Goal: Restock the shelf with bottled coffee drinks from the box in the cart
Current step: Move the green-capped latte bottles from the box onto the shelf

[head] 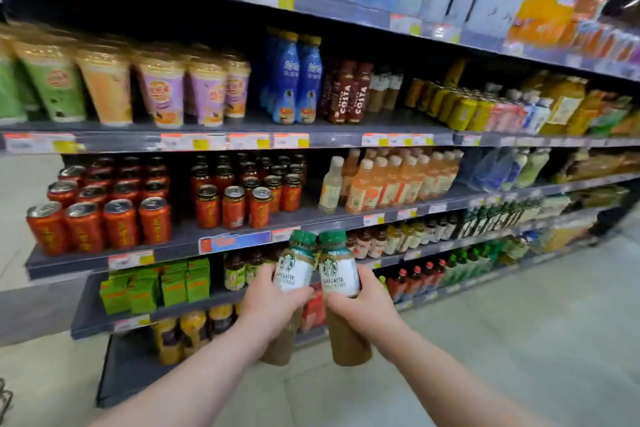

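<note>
**Mia:** Where are our coffee drinks right now?

**Ben:** In our hands, up in front of the shelves (173,248). Our left hand (273,302) is wrapped round the left latte bottle (294,267). Right next to it, the right latte bottle (337,270) sits in our right hand (360,305). The two bottles touch near their green caps. We can't see the box or the cart from here.

**Mia:** How do we put them away nicely?

**Ben:** We think we must find their spot first. On the left are red cans (100,222) and green packs (156,284), so not there. Behind our bottles and off to the right is a row of small bottles (370,241) on a low shelf. That may be the place, but they are too blurry for us to be sure.

**Mia:** And then?

**Ben:** We should put in one bottle at a time, standing up, with the label facing out. We slide it in gently so it doesn't knock over the ones beside it. We hold the other bottle tight so it can't slip.

**Mia:** How are our arms?

**Ben:** Both are bare and reach forward, and they come close together at the hands. On the left, our fingers curl round the middle of the bottle. On the right, it's the same. The labels and caps poke out above our hands, and the brown drink shows below them.
</note>
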The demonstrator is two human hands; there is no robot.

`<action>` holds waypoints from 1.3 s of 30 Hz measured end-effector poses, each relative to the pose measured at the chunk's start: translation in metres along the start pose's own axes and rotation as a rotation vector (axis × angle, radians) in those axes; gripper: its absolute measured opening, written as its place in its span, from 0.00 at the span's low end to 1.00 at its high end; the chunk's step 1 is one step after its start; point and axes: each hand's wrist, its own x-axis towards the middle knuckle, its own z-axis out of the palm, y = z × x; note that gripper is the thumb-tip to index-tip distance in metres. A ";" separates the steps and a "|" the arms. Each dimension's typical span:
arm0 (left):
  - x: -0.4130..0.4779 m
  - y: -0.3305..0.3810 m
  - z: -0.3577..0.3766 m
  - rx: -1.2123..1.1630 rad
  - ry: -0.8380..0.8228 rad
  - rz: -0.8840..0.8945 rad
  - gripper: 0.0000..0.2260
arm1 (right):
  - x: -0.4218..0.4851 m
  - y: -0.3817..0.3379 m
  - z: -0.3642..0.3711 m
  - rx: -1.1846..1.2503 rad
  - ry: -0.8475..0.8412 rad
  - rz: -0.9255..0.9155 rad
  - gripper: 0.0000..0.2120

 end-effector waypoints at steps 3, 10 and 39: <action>-0.008 0.023 0.049 -0.010 -0.052 0.015 0.24 | 0.003 0.017 -0.052 0.020 0.046 -0.013 0.17; -0.006 0.069 0.117 0.043 -0.103 0.081 0.20 | 0.020 0.041 -0.128 0.057 0.120 0.007 0.15; 0.269 0.250 0.271 -0.146 -0.238 0.331 0.20 | 0.336 0.005 -0.281 0.073 0.301 -0.072 0.18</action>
